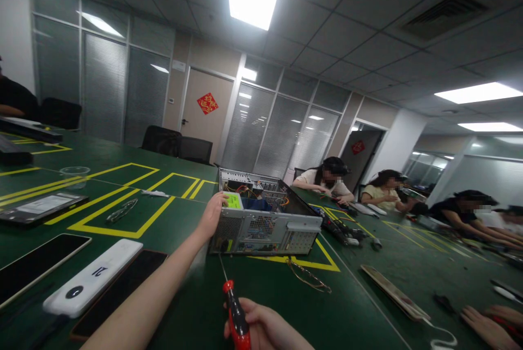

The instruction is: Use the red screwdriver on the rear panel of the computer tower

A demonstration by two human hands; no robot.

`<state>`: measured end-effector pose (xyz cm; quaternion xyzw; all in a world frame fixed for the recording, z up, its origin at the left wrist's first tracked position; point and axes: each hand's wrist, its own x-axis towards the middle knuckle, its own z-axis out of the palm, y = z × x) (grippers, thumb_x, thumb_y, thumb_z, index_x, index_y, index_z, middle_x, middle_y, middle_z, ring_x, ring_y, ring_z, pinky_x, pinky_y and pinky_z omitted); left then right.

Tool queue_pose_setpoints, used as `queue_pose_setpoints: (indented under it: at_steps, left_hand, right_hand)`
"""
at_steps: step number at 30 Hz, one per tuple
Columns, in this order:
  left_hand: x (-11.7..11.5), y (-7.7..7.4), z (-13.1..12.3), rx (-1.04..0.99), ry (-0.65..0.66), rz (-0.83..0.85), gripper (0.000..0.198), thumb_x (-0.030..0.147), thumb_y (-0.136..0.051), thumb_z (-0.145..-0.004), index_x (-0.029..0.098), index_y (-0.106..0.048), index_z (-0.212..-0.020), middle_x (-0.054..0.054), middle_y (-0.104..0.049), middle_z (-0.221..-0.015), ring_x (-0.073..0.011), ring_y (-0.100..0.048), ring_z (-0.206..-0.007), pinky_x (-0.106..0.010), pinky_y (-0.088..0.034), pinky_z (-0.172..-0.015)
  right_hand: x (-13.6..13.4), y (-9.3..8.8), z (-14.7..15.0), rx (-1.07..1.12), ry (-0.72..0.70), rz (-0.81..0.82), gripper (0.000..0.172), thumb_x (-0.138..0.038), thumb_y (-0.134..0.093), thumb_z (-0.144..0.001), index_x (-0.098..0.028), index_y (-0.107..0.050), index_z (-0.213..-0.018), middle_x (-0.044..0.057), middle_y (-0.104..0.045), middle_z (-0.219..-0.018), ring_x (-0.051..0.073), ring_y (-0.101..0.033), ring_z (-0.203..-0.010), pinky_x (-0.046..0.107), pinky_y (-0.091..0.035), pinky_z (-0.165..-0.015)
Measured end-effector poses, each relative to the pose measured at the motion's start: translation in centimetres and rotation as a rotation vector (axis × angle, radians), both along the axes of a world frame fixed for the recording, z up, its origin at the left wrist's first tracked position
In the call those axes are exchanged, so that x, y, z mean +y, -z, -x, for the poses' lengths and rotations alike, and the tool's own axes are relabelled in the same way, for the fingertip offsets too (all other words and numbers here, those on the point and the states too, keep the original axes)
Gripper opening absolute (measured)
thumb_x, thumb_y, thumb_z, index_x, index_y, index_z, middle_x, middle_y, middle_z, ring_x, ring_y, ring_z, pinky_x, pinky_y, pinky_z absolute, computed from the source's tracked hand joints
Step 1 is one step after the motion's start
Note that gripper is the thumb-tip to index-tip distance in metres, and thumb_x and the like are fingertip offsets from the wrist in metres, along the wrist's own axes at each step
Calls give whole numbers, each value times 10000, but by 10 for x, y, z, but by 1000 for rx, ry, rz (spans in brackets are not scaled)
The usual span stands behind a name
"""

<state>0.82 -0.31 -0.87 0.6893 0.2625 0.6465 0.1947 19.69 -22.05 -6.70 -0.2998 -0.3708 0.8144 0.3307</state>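
Note:
An opened desktop computer case (pixel 261 230) lies on the green table, its rear panel facing me. Inside its left end sits a power supply with a bright green label (pixel 233 200), and loose coloured cables show behind it. My left hand (pixel 212 215) grips the case's left top corner, with the fingers curled over the edge beside the label. In my right hand (pixel 261 321) is a red and black screwdriver (pixel 236 309), held by its handle. Its thin shaft points up at the lower left of the rear panel; whether the tip touches a screw I cannot tell.
On the left lie a white power bank (pixel 93 279), a phone (pixel 41 263), a hard drive (pixel 43 205) and a clear plastic cup (pixel 75 175). Glasses (pixel 308 276) rest before the case. Rightward are another phone (pixel 394 291) and a person's hands (pixel 490 325). Several people sit beyond.

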Motion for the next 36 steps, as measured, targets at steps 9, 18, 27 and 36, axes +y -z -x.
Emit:
queue_pose_setpoints:
  at_steps: [9,18,27,36]
  left_hand:
    - [0,0,0,1,1,-15,480,495,-282,-1022,211,-638,-871,-112,-700,-1157,-267,-546,-1316,-476,-403,-1169]
    - [3,1,-2,-12,-2,-12,504,533,-268,-1011,214,-626,-855,-113,-692,-1143,-264,-549,-1295,-479,-386,-1175]
    - [3,2,-2,-15,-4,0,517,551,-266,-1013,215,-627,-860,-115,-687,-1160,-266,-546,-1312,-473,-394,-1174]
    - [2,1,-1,-15,3,-5,483,521,-288,-1013,214,-631,-865,-113,-695,-1160,-270,-546,-1312,-473,-407,-1161]
  right_hand:
    - [20,17,8,-70,-47,-49,504,-371,-564,-655,-230,-468,-1129,38,-729,-908,138,-617,-561,271,-369,-579]
    - [21,16,9,-91,-49,-28,518,-364,-570,-643,-226,-483,-1135,21,-695,-852,136,-591,-537,276,-354,-578]
    - [21,18,7,-57,-43,-15,536,-361,-592,-654,-204,-488,-1155,44,-697,-871,141,-609,-568,282,-364,-591]
    - [17,18,10,-110,-14,-38,571,-343,-749,-689,-200,-474,-1169,39,-729,-843,144,-670,-628,263,-447,-617]
